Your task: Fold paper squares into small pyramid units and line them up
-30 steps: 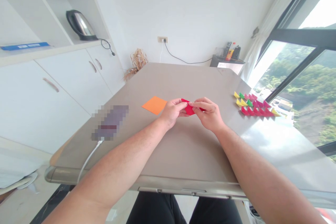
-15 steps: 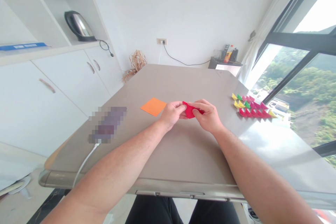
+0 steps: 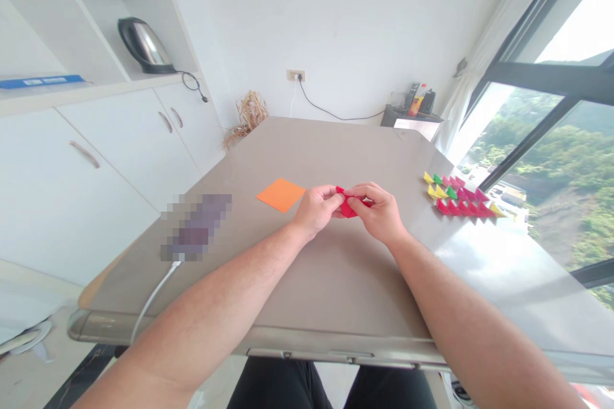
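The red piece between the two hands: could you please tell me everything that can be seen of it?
The red piece is small, bright red and looks like folded paper. The left hand and the right hand pinch it from either side, thumbs on the face toward the camera. It is over the middle of the grey-brown tabletop; whether it touches the surface is unclear. Fingers cover much of it, so its full shape cannot be told.

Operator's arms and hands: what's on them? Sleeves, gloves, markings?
Left hand and right hand: both bare, no gloves; no rings show. Left forearm and right forearm: uncovered as far as the view reaches, with no sleeve, watch, bracelet or strap visible. No clear markings. Below the arms, black trousers.
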`<state>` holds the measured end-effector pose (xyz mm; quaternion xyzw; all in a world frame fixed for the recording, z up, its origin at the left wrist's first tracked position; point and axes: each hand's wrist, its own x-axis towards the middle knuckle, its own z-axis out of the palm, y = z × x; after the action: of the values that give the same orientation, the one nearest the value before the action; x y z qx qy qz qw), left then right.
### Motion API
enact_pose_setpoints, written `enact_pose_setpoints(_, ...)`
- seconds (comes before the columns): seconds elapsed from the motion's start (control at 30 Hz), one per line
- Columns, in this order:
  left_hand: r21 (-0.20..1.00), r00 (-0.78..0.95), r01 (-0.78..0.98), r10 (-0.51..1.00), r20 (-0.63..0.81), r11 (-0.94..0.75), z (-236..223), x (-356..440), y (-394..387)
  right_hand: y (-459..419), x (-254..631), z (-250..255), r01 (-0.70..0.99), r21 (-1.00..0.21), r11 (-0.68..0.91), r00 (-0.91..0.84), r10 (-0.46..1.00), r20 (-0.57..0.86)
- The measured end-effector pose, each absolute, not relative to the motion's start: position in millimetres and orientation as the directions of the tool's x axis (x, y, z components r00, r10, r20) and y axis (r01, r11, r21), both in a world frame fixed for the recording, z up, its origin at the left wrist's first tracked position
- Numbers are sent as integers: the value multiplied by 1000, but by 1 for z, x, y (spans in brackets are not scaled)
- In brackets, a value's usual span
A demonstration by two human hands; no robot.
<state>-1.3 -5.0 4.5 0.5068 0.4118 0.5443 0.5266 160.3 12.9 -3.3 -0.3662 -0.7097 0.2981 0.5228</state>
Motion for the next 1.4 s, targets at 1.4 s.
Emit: enact_pose_setpoints(1.4, 913, 85, -405, 996, -8, 42, 1, -4, 1, 8, 154, 8, 341, -849, 403, -23, 907, 421)
